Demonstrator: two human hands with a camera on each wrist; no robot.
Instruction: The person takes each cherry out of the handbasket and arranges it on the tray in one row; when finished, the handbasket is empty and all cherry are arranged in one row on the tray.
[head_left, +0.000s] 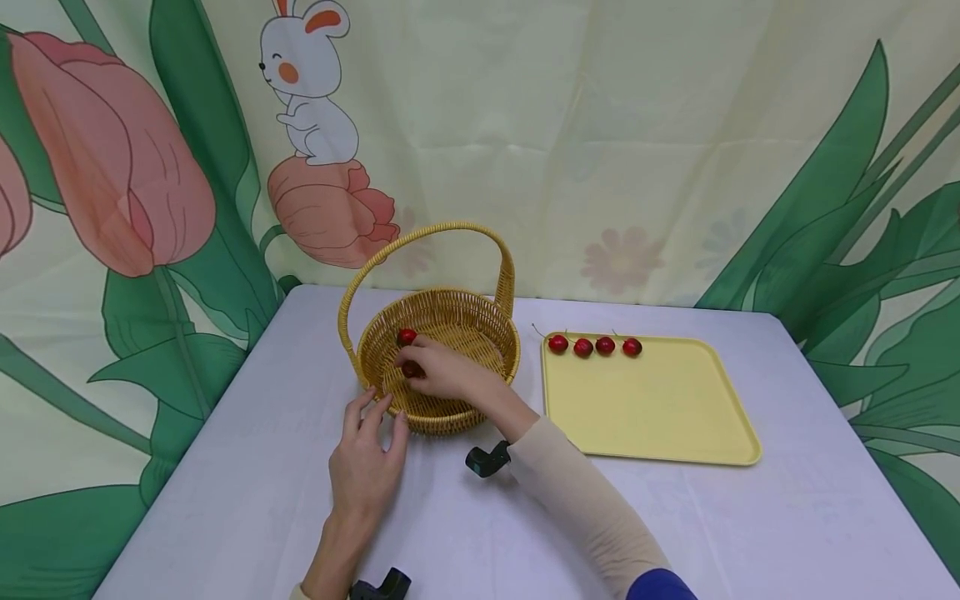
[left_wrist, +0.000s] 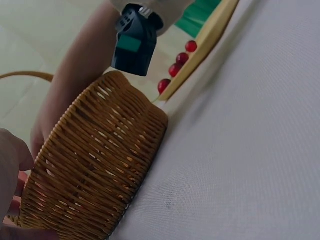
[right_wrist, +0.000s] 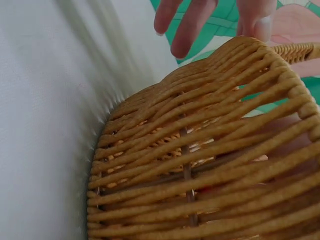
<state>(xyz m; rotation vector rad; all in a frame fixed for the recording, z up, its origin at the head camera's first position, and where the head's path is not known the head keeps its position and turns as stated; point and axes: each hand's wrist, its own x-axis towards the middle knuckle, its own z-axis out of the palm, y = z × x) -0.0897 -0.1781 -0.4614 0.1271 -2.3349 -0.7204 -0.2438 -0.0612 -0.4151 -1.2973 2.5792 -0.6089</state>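
Observation:
A round wicker basket (head_left: 438, 425) with a tall arched handle stands on the table. My right hand (head_left: 450, 371) reaches down inside it and pinches a dark red cherry (head_left: 412, 369) at the fingertips. Another cherry (head_left: 406, 337) lies just behind, by the basket's inner wall. At the basket's front left rim is my left hand (head_left: 367, 458), its fingers spread and holding nothing. In the left wrist view, that hand (left_wrist: 11, 167) is partly cut off beside the woven wall. The wicker mostly hides the right fingers in the right wrist view.
To the basket's right lies a yellow tray (head_left: 652, 408). Several stemmed cherries (head_left: 604, 346) sit in a row along its back left edge. A printed curtain (head_left: 525, 150) hangs behind the white-covered table (head_left: 255, 467). Each wrist carries a black camera mount (head_left: 487, 459).

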